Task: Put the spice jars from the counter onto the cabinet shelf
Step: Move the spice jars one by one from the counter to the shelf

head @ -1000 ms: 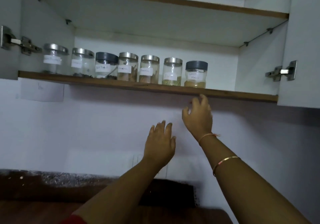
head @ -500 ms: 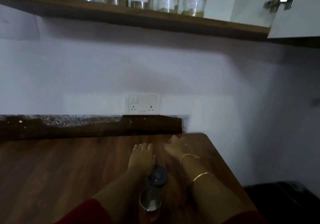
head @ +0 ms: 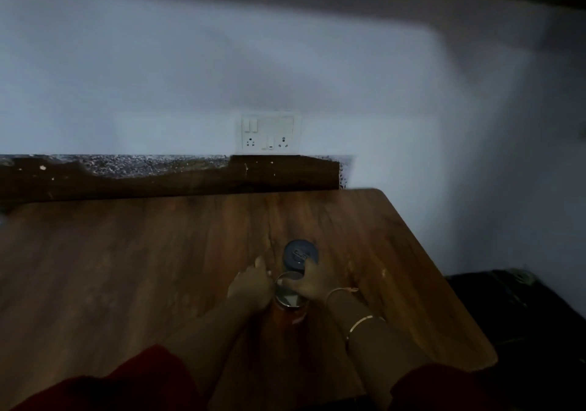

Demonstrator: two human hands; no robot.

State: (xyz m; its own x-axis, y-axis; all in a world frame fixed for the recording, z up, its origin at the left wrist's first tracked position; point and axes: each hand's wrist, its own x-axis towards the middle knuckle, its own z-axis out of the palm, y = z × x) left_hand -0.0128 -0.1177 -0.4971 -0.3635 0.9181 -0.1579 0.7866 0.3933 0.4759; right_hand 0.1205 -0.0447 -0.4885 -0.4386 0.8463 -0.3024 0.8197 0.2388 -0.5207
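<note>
We look down on both forearms reaching forward from red sleeves point(head: 136, 375), the hands meeting over two spice jars near the right half of the wooden surface point(head: 126, 268).

The right hand point(head: 315, 283) comes in from the lower right, wrist bent slightly inward and the back of the hand turned up. Its fingers point(head: 309, 264) are curled over the far rim of the silver-lidded jar point(head: 288, 298), which stands upright directly beneath them. The fingertips also reach the near edge of the dark-lidded jar point(head: 300, 253), which stands just beyond them, touching or nearly touching the first jar. Blur keeps us from judging how firm the grip is. A thin bracelet point(head: 341, 290) sits at the wrist, and a gold bangle point(head: 361, 321) sits further down the forearm.

The left hand point(head: 250, 287) lies on the other side of the silver-lidded jar, pressed against or just beside its left wall. Its fingers point(head: 259, 263) point away from us. We cannot tell whether they wrap round the jar or only rest alongside it.

Well beyond both sets of fingers, a white switch-and-socket plate point(head: 269, 131) is on the pale wall point(head: 380, 93) above the dark back edge of the surface.
</note>
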